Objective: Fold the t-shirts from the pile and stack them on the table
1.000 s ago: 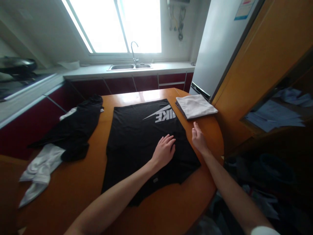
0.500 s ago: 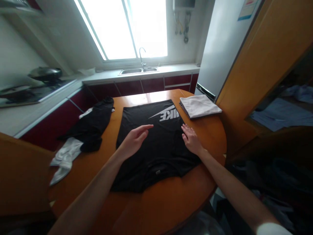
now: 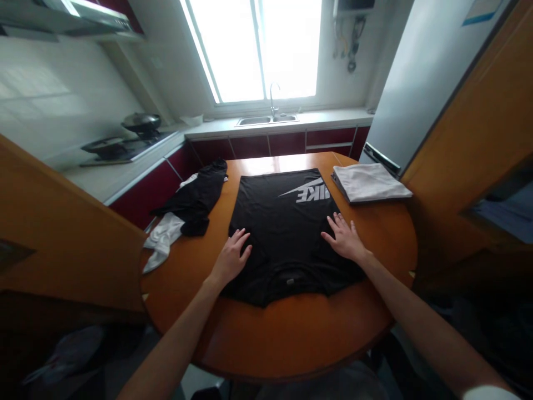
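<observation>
A black T-shirt (image 3: 283,228) with a white NIKE print lies spread flat, its collar toward me and the print upside down. My left hand (image 3: 231,256) rests at the shirt's left edge, fingers apart. On the opposite edge lies my right hand (image 3: 345,238), palm down with its fingers spread. Neither hand grips the cloth. The sleeves seem tucked or out of sight, and I cannot tell which.
The shirt is on a round wooden table (image 3: 266,344). Folded grey-white cloth (image 3: 370,182) sits at the back right. Crumpled black clothing (image 3: 195,194) and a white garment (image 3: 164,236) lie at the left edge. Behind are a sink (image 3: 254,120), a stove (image 3: 137,147) and a fridge (image 3: 425,78).
My left hand has moved from over the shirt's middle to its left edge and has spread its fingers. My right hand stays by the right edge. The view has turned left.
</observation>
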### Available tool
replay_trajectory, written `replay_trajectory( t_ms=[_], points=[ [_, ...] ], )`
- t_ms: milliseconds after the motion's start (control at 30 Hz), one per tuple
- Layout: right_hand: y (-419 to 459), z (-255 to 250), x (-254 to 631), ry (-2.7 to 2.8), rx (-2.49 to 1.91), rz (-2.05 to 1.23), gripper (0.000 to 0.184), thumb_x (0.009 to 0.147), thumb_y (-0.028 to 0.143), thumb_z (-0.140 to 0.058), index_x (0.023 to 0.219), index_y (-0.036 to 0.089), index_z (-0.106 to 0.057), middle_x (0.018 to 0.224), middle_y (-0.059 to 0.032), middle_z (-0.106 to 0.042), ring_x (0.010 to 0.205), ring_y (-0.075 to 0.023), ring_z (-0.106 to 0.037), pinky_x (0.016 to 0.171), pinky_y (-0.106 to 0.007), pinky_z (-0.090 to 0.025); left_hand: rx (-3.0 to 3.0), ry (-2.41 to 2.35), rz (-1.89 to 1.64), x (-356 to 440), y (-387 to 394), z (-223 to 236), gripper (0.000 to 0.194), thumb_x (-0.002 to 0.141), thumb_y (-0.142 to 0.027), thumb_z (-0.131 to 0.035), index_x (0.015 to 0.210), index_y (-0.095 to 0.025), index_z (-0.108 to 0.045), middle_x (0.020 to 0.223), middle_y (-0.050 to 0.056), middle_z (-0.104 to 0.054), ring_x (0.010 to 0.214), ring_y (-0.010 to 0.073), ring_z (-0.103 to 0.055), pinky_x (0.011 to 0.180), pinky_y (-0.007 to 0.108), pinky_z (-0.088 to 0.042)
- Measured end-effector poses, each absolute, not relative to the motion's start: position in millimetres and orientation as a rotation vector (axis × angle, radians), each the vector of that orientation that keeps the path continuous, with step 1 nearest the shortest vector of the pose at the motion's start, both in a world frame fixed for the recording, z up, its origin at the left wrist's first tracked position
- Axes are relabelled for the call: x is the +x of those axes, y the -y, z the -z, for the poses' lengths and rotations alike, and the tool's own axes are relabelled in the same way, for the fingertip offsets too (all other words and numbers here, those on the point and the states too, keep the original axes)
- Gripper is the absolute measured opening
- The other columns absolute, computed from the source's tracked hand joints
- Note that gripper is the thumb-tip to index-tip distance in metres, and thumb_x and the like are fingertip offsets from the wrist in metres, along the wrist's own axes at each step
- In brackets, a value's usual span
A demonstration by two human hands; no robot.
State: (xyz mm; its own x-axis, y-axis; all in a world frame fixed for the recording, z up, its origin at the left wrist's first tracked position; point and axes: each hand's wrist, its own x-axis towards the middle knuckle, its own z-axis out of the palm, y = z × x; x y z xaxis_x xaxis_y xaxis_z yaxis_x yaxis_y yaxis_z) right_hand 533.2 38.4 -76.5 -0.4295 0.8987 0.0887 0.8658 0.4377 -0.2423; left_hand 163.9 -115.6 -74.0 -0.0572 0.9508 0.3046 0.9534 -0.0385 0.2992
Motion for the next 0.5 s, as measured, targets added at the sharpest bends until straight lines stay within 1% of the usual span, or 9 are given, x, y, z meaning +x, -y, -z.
replay_trajectory(
  t_ms=[133,233,367,500],
  points=[
    [-42.4,78.7,528.2,2.485,-1.469,-0.181,0.071,0.101,0.054,-0.033,0.158,0.012,-0.032,0.167,-0.0134,-0.022,0.156,-0.0265,-0.015,0.124,-0.056,-0.013,-2.226,2.15,0.452,170.4,118.5,78.1,0.054,0.102,-0.042,-0.044,0.151,-0.02,-0.046,0.162,0.011,-0.037,0.152,0.0318,-0.028,0.121,0.058,-0.028],
    [-44.0,87.4,523.7,2.524,-1.461,-0.152,0.071,0.101,0.052,-0.035,0.157,0.011,-0.033,0.166,-0.0156,-0.026,0.155,-0.028,-0.018,0.124,-0.056,-0.016,-2.255,2.135,0.35,171.4,120.8,80.1,0.055,0.103,-0.045,-0.044,0.154,-0.023,-0.042,0.163,0.009,-0.034,0.152,0.0313,-0.027,0.121,0.059,-0.026],
    [-45.3,90.7,524.2,2.49,-1.469,-0.134,0.072,0.101,0.055,-0.033,0.157,0.009,-0.034,0.165,-0.0172,-0.028,0.154,-0.0294,-0.022,0.123,-0.056,-0.018,-2.253,2.119,0.343,174.3,123.9,71.2,0.055,0.102,-0.045,-0.045,0.153,-0.023,-0.043,0.163,0.009,-0.036,0.152,0.0302,-0.028,0.122,0.058,-0.026],
    [-45.5,83.2,531.2,2.374,-1.435,-0.138,0.07,0.103,0.054,-0.027,0.156,0.01,-0.034,0.165,-0.0147,-0.029,0.154,-0.0266,-0.022,0.124,-0.054,-0.019,-2.236,2.082,0.374,184.5,128.2,58.3,0.056,0.103,-0.045,-0.045,0.154,-0.022,-0.042,0.162,0.008,-0.037,0.153,0.0278,-0.027,0.124,0.056,-0.022]
  ],
)
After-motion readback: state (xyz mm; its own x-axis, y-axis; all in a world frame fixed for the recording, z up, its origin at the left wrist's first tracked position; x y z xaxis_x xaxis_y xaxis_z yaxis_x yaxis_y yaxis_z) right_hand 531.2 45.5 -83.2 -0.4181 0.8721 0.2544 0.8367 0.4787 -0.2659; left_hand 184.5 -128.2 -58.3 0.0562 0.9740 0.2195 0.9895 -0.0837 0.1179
